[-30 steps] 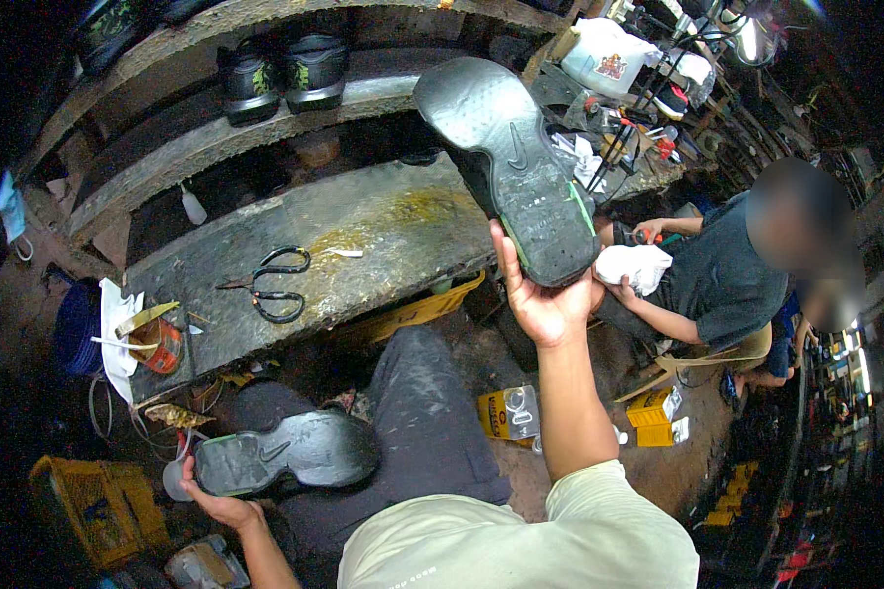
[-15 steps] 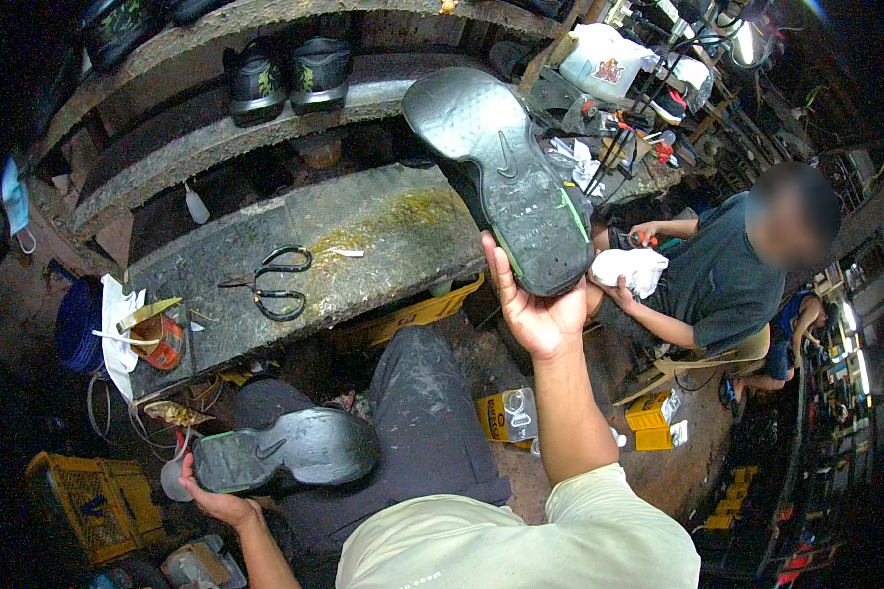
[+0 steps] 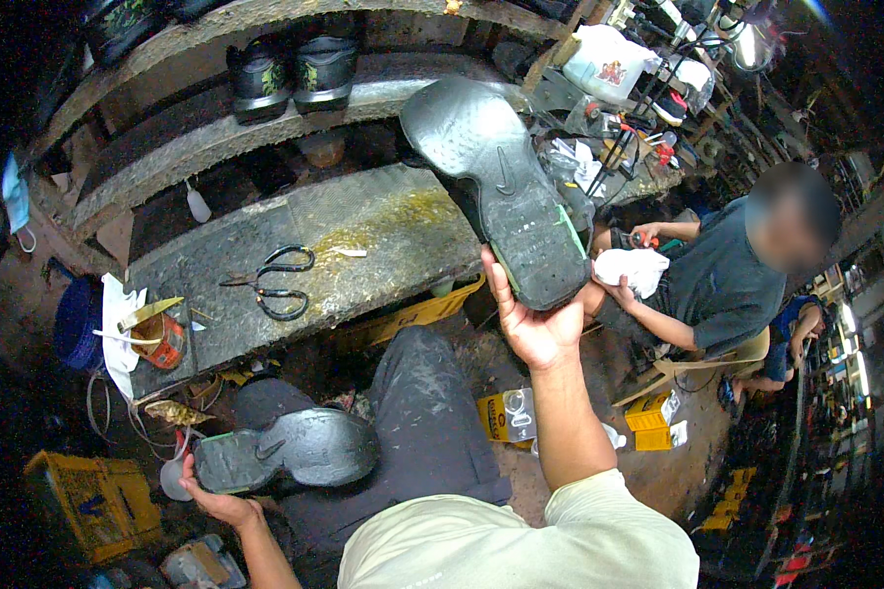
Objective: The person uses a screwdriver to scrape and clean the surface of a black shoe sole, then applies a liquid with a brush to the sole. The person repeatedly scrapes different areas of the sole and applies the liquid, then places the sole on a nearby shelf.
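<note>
While your right hand (image 3: 540, 329) grips raised black shoe sole (image 3: 506, 191) at heel, tread up, over stone workbench (image 3: 363, 245), your left hand (image 3: 221, 501) clasps second sole (image 3: 290, 450) low beside knee. Rusty tin (image 3: 162, 342) holds glue brush. Rubber matte, textured. Scissors (image 3: 275, 285) lie flat on bench.

Dim workshop, glare top right, dark fisheye corners, edges bent, centre sharp.

A scarred grey worktop (image 3: 363, 236) ran across the centre, glue-stained at two o'clock. Rough wooden shelves (image 3: 167, 147) rose behind at twelve. The dirt floor (image 3: 697, 461) lay at four o'clock; bright lamps (image 3: 746, 39) glared at one
</note>
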Available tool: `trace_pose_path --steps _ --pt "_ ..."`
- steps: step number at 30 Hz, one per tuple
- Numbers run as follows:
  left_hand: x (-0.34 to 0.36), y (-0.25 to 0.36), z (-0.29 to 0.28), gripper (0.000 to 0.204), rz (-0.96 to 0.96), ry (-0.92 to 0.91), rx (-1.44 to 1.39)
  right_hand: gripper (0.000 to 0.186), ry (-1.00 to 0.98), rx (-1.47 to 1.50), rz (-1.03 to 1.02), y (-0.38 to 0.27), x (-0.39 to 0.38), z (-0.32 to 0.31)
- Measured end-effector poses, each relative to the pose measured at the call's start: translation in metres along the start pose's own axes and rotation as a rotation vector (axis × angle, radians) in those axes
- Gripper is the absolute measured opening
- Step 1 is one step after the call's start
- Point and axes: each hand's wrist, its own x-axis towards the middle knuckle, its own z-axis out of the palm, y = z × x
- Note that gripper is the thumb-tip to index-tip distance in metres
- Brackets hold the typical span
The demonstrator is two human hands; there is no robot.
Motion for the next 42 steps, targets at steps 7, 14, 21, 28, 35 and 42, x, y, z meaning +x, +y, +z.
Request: trace_pose_path --steps 7,14,21,28,35,42 --pt "0.0 -0.001 0.0 0.057 0.024 -0.012 0.051 0.056 0.061 0.082 -0.038 0.002 -0.005 -0.009" --pt "-0.001 0.001 0.001 0.058 0.035 -0.039 0.045 0.058 0.078 0.115 -0.043 -0.001 -0.01 -0.016" --pt "0.002 -0.003 -0.003 0.058 0.138 -0.069 0.13 0.06 0.049 0.125 -0.05 -0.005 -0.014 -0.02" --pt "-0.009 0.024 0.04 0.054 0.12 -0.083 -0.145 0.057 0.137 0.085 -0.163 -0.007 -0.015 -0.028" --pt "0.003 0.052 0.182 0.047 0.411 -0.084 -0.216 0.06 0.159 0.102 -0.158 -0.016 -0.032 -0.038" --pt "0.023 0.052 0.321 0.049 0.972 -0.062 -0.043 0.063 0.205 0.007 -0.175 -0.024 -0.065 -0.042"
